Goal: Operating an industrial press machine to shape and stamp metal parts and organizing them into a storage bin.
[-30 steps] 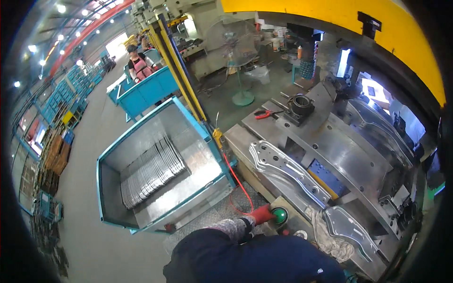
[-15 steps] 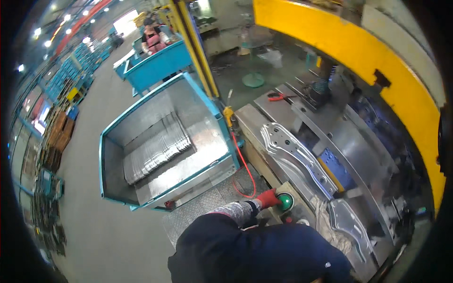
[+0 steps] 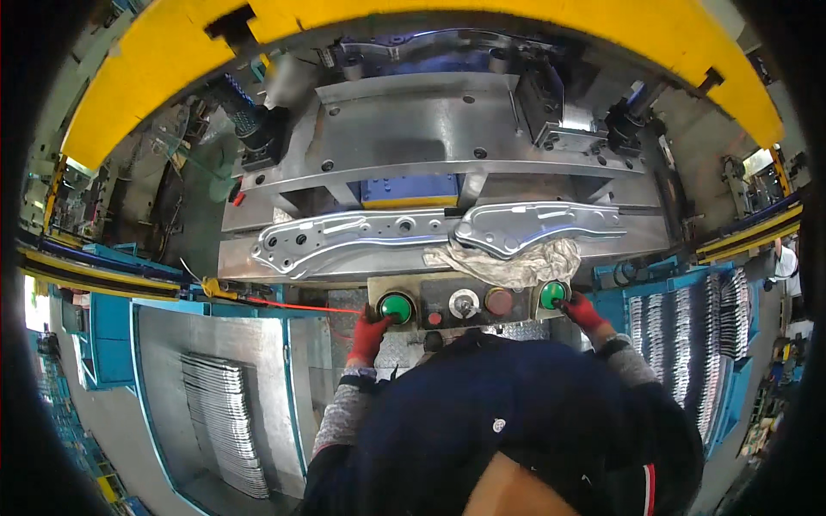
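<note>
My left hand [image 3: 368, 337], in a red glove, is at the left end of a control box, its thumb against a green push button [image 3: 396, 307] and a finger apart beside it. At the other end my right hand [image 3: 587, 313], also red-gloved, touches a second green button [image 3: 553, 295] with its fingertips. Neither hand holds anything. Between them the control box [image 3: 416, 292] carries a red button [image 3: 498, 300] and a round selector switch [image 3: 464, 304]. Just beyond lie two shaped sheet-metal parts, a long one [image 3: 357, 230] and a shorter one [image 3: 533, 225], with a crumpled cloth [image 3: 516, 265] partly under the shorter one.
A press die [image 3: 404, 129] stands ahead under a yellow press beam [image 3: 482, 19]. To the left, a blue-framed bin [image 3: 155, 378] holds stacked metal parts [image 3: 225, 421]; another rack of parts [image 3: 684, 335] is at the right. A red hose [image 3: 301, 306] runs to the box's left.
My view has swung from the left bin round to face the press. My right hand has come into sight at the right green button; my left hand remains by the left one.
</note>
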### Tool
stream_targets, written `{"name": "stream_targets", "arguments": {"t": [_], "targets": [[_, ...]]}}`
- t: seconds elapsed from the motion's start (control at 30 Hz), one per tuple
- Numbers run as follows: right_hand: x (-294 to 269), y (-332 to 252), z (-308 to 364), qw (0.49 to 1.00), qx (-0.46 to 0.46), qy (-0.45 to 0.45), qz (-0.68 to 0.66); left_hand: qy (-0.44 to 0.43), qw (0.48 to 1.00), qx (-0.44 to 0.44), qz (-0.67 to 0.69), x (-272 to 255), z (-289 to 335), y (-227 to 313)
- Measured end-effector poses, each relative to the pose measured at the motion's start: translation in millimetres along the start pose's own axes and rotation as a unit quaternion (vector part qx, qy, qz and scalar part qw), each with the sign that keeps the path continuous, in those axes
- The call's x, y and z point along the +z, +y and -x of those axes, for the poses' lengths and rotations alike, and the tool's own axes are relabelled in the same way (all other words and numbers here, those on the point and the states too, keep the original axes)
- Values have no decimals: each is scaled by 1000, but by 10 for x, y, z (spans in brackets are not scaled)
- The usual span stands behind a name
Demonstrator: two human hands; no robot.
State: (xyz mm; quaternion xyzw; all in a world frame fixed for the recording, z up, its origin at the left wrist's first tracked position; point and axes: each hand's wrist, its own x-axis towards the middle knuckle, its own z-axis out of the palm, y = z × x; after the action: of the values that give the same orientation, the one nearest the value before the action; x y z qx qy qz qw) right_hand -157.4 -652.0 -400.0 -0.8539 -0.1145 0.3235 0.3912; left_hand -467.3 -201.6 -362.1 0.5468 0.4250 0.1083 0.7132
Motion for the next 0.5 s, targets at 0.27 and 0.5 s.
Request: {"name": "stream_targets", "arguments": {"t": [0.27, 0.5], "targets": [[-52, -1700, 579, 914, -282, 186, 226, 6, 918, 380, -115, -15, 302, 2147], [107, -1443, -290, 899, -251, 152, 326, -7, 631, 653, -419, 1015, -707, 4311]]}}
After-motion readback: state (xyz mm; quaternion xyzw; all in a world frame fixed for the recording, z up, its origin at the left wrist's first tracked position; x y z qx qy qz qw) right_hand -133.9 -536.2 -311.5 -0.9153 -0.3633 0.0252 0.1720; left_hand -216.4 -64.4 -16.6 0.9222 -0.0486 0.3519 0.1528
